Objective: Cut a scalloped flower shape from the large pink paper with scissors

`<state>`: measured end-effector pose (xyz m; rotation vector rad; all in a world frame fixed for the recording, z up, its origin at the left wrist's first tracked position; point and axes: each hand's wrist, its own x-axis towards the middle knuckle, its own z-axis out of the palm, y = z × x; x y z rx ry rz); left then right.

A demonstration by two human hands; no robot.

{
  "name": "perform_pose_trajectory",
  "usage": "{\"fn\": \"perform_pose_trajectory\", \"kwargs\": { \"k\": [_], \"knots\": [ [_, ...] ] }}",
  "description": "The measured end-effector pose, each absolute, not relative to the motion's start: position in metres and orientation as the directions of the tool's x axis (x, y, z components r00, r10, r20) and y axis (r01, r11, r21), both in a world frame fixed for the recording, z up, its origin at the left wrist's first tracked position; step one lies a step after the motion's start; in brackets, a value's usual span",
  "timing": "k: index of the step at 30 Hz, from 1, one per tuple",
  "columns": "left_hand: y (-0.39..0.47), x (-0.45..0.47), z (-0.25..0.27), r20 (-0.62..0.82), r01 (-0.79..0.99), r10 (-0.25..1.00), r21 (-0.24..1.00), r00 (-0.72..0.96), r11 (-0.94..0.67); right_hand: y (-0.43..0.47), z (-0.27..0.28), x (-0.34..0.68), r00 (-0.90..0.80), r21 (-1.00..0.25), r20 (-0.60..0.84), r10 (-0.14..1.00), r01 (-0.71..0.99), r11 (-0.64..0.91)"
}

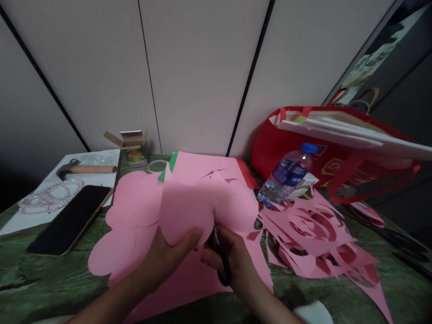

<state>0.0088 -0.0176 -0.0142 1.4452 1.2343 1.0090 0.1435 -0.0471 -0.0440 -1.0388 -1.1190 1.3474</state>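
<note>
My left hand grips a sheet of pink paper by its lower edge, thumb on top and fingers underneath. The sheet has a rounded, scalloped outline. In my right hand is a pair of scissors with black handles; the blades point away from me and meet the paper near its middle. Part of the blades is hidden by the paper. Beneath and to the left lie more pink paper shapes with round lobes, on top of larger pink sheets.
A heap of pink scraps lies to the right, by a tilted water bottle and a red bag. At the left are a phone, a hammer, clear beads and an opened small box. A wall panel stands behind.
</note>
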Motion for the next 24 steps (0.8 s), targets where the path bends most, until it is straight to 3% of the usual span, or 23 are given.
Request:
{"fn": "perform_pose_trajectory", "kwargs": {
  "k": [24],
  "knots": [
    [-0.013, 0.003, -0.019, 0.053, 0.144, 0.979, 0.986, 0.198, -0.083, -0.046, -0.051, 0.144, -0.052, -0.986, -0.027, 0.998, -0.164, -0.035]
  ]
}}
